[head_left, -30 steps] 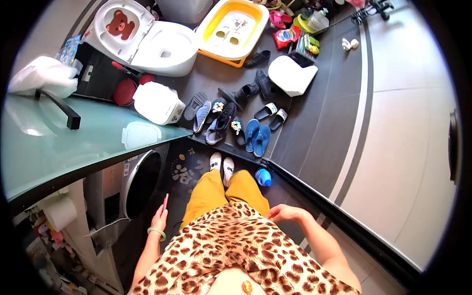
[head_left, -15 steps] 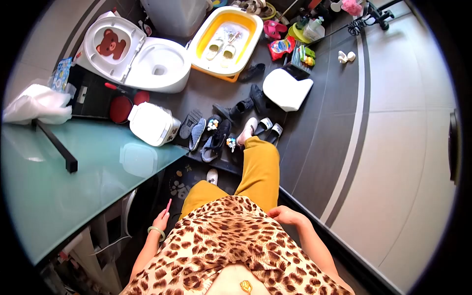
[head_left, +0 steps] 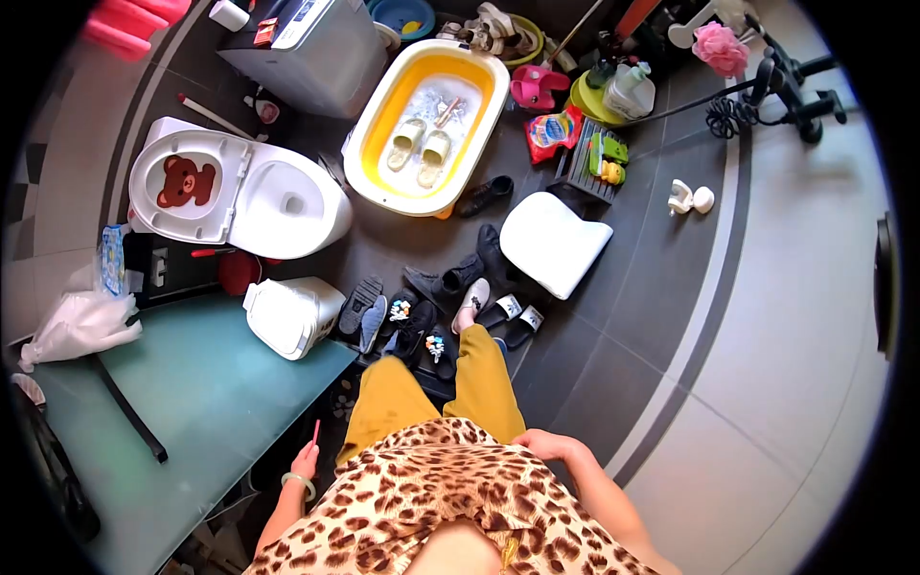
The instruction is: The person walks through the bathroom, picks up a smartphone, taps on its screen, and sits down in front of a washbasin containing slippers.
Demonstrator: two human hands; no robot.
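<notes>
My left hand (head_left: 303, 460) has its grip closed on a thin pink object (head_left: 317, 433), which projects upright beyond the fingers, beside my trousers (head_left: 388, 407). A pale bracelet (head_left: 300, 485) encircles that wrist. My right hand (head_left: 544, 444) rests at the hem of the leopard-print top (head_left: 422, 484); its fingertips are hidden, so I cannot tell whether that grip is closed.

Labels: the red packet (head_left: 553, 132) carries a blue and yellow print, too small to read. The panel of the grey appliance (head_left: 321, 62) bears small markings, also illegible.

Room: dark tiled floor (head_left: 594, 335) with a pale stripe. The toilet (head_left: 292, 203) stands open, a brown bear on its lid. The yellow-and-white basin (head_left: 362, 153) contains a pair of light sandals (head_left: 420, 151). Dark shoes (head_left: 446, 278) lie near a white stool (head_left: 551, 240). A glass panel (head_left: 211, 402) occupies the left.
</notes>
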